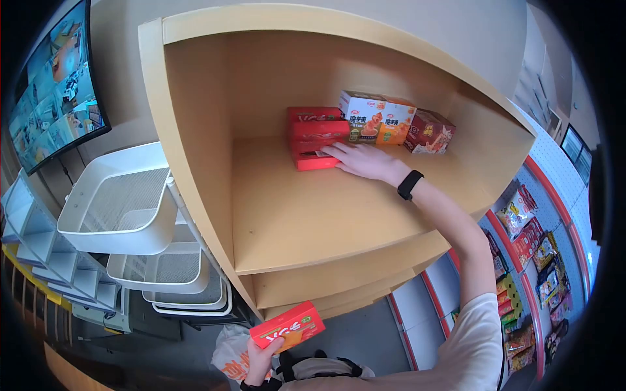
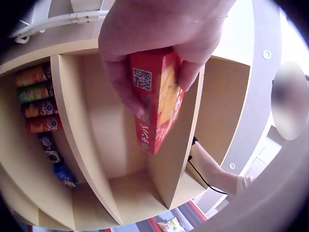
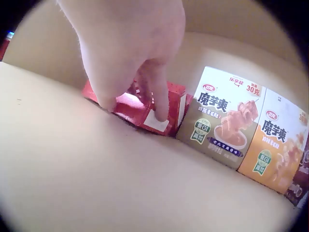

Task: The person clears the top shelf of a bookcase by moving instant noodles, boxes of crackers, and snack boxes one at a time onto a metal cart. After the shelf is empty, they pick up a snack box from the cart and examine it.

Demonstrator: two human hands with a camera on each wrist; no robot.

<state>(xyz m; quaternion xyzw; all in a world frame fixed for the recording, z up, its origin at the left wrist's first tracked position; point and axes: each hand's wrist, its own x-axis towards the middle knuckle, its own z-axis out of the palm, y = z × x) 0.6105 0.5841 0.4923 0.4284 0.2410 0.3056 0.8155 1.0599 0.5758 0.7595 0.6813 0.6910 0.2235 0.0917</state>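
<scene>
Red boxes (image 1: 317, 130) stand one behind another on the top shelf. My right hand (image 1: 370, 161) reaches onto the front one (image 1: 314, 163); in the right wrist view, thumb and fingers of the hand (image 3: 130, 58) pinch a red box (image 3: 133, 108) low on the shelf. Below the shelf, my left hand (image 1: 259, 360) holds another red box (image 1: 287, 324) with orange on its face. The left wrist view has that hand (image 2: 164, 29) gripping the box (image 2: 153, 104) from above, thumb and fingers on opposite sides.
Right of the red boxes stand a white box (image 1: 360, 117), an orange box (image 1: 396, 122) and a dark red box (image 1: 430, 132). White baskets (image 1: 117, 244) stand left of the wooden shelf (image 1: 280, 244). A plastic bag (image 1: 229, 352) hangs low; snack racks (image 1: 531, 260) are at right.
</scene>
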